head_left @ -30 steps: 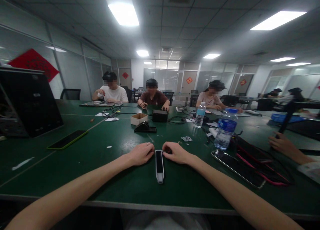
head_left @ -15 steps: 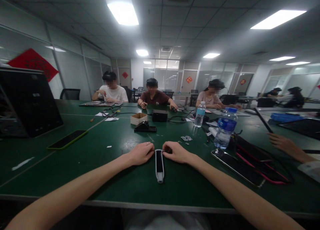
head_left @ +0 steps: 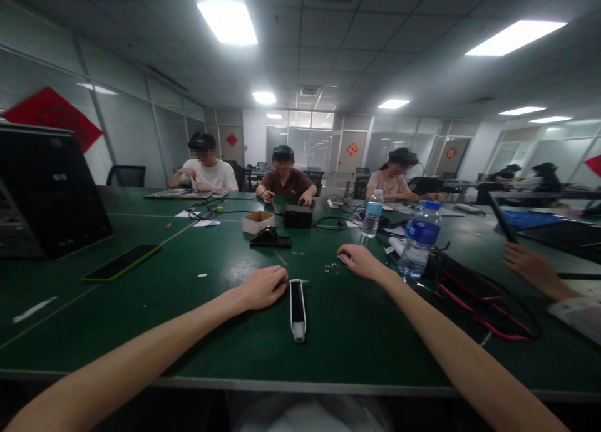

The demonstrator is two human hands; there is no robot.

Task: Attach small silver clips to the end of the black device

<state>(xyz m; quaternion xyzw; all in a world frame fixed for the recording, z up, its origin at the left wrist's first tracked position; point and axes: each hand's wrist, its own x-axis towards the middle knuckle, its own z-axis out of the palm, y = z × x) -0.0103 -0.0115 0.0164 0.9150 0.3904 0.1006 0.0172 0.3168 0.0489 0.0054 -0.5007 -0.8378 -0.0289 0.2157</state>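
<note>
The left hand (head_left: 260, 288), loosely curled and gripping nothing, touches the far end of the slim device (head_left: 297, 308) just right of it, while the right hand (head_left: 359, 261), fingers bent over tiny metal bits (head_left: 331, 268) farther out, grasp unclear, should pinch lightly so none scatter.

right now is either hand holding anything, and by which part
Cannot be told. The left hand meets the far end of the slim device lying flat on the table; the right hand is over small metal parts, fingertips hidden.
</note>
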